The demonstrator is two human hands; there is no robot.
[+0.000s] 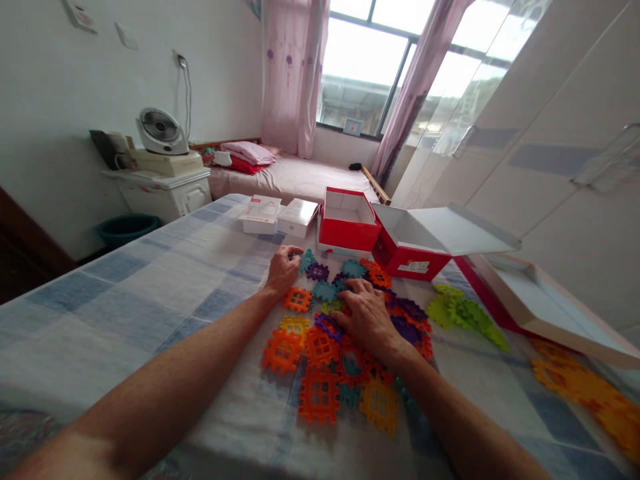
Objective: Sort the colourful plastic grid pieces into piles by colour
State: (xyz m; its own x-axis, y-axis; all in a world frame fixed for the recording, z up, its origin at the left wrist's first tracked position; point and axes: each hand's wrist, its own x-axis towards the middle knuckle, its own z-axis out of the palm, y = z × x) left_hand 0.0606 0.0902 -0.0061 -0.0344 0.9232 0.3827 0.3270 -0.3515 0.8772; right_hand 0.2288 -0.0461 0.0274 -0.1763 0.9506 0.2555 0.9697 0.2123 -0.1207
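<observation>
A pile of interlocking plastic building pieces with notched edges lies on the table. My left hand [284,270] is at the pile's far left, its fingers curled against the edge of a teal piece [307,259]. My right hand [369,312] rests palm down over the middle of the pile, fingers apart, partly hiding the pieces beneath. By its thumb lies a purple piece [327,327]. Orange window-shaped pieces [283,351] and a yellow one [379,405] spread toward the near side. Another purple piece [317,271] sits beside the left hand.
Green pieces [467,313] and a yellow-orange stack [585,383] lie to the right. Behind the pile stand two white boxes [261,212], a red box [349,230], and a red box with its lid raised [413,257]. A large box lid [565,303] is at the right.
</observation>
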